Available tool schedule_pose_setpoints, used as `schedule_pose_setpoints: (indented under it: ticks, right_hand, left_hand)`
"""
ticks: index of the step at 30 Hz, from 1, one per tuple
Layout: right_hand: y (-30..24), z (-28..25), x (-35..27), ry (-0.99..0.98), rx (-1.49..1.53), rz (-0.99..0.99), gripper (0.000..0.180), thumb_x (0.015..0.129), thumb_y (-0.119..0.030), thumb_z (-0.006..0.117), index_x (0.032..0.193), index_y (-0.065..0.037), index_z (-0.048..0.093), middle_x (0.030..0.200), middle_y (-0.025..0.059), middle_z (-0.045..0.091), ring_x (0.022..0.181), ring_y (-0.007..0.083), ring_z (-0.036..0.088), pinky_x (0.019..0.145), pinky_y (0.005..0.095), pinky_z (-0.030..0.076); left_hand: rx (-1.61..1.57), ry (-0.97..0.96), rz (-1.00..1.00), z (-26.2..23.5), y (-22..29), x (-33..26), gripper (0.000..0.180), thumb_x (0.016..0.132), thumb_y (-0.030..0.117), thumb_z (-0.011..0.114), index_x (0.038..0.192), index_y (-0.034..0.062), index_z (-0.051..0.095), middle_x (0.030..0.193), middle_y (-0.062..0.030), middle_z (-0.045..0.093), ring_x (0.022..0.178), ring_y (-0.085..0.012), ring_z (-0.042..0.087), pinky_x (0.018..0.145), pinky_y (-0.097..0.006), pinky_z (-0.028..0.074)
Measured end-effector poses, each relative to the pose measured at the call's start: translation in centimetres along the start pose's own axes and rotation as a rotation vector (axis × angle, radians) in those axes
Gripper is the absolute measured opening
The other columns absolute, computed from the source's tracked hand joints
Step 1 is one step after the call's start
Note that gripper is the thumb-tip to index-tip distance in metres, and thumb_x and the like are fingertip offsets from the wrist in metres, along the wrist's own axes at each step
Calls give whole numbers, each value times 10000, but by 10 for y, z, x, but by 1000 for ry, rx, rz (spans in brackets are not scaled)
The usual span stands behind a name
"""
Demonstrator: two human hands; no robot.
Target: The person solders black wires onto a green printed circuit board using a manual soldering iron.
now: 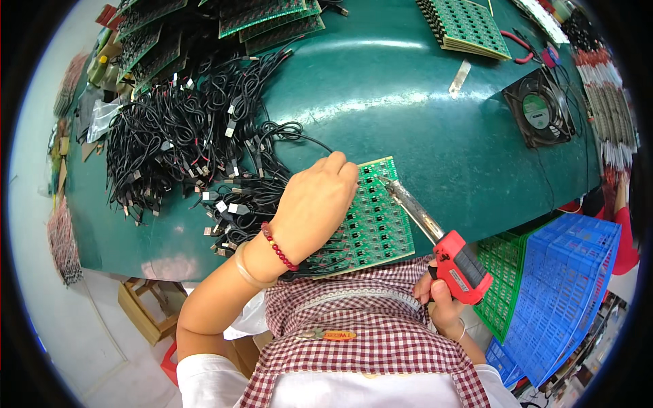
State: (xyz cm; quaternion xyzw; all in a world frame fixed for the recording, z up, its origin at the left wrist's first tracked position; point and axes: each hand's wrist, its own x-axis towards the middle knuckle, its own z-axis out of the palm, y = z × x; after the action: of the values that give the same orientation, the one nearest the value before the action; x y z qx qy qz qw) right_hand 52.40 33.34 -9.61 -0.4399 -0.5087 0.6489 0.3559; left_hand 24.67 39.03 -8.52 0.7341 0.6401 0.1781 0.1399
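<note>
Red soldering iron (451, 249) over gridded board (385, 224).

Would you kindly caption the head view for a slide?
Right hand holds red soldering iron over green circuit board, beside black cables.

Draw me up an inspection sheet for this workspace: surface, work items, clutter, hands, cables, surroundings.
Surface: green tabletop, glossy, with bands of glare.
Work items: green circuit board at the near edge; red-handled soldering iron, tip over the board, contact unclear.
Clutter: board stack, metal strip and black fan toward the far right.
Hands: left hand at the board's left side, fingertips hidden; right hand grips the soldering iron.
Cables: black cable heap at left, looped and jumbled.
Surroundings: blue crate beside the table, right.
</note>
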Motion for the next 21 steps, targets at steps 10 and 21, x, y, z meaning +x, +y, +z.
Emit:
schedule_pose_setpoints:
  ticks: [10,21]
  right_hand:
    - [-6,-1,8,36,79,-58,390,935,-283,553,1156,21,446,619,73,502,500,129,467,511,302,468]
    - [-8,-10,15,185,181,-170,318,939,-211,525,1144,18,445,608,76,491,472,132,455,486,298,455]
  left_hand:
    - [54,41,73,-3,3,-2,96,795,82,621,838,22,560,789,-114,506,765,-293,564,657,-386,485]
    - [423,423,-164,-53,-125,117,156,844,155,588,891,14,635,911,-153,609,887,-337,593,804,-433,496]
